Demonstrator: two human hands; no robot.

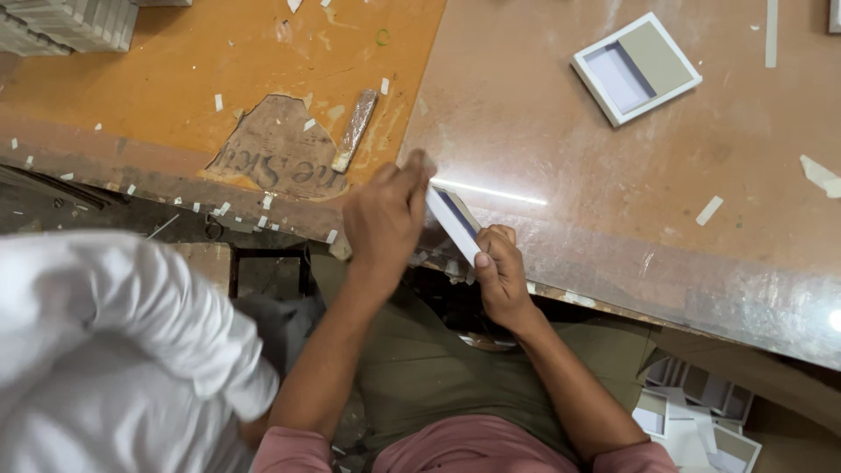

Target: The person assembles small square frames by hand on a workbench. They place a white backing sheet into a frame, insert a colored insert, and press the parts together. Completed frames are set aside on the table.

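Observation:
A small white cardboard box [454,221] with a dark inner edge is tilted on its side at the near edge of the table [561,158]. My right hand [501,273] grips its lower end from below. My left hand [385,215] closes on its upper end, fingers pinched at the top corner. Both forearms reach up from my lap, over olive trousers.
A finished white box [636,67] with grey and pale compartments lies at the far right. A wrapped stick [355,130] rests on the orange board [175,79]. Stacked boxes [66,22] sit far left, more boxes [701,412] on the floor. A person's white sleeve [114,342] fills the lower left.

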